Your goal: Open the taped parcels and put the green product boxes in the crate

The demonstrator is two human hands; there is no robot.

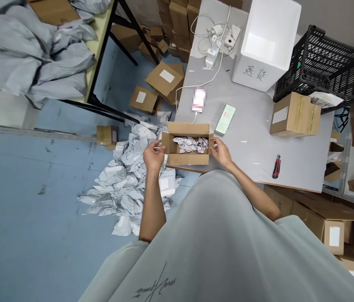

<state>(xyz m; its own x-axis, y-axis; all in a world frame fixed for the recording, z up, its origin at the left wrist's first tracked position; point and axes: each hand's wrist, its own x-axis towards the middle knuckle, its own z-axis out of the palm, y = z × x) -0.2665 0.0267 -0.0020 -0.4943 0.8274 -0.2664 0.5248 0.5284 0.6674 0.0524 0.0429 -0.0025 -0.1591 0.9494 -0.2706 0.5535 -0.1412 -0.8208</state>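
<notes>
An open cardboard box (pixel 188 158) sits at the near left corner of the grey table (pixel 252 138). Crumpled white paper (pixel 192 144) fills its inside. My left hand (pixel 153 155) grips the box's left flap, fingers curled over the edge. My right hand (pixel 220 152) holds the right flap the same way. A pale green slip (pixel 225 119) lies just beyond the box on the table.
A phone on a white cable (pixel 198 100), a white foam box (pixel 266 42), a black crate (pixel 324 63), a taped carton (pixel 294 114) and a red-black cutter (pixel 276 166) are on the table. Torn grey mailers (pixel 129 184) litter the blue floor left. Cartons stack at right.
</notes>
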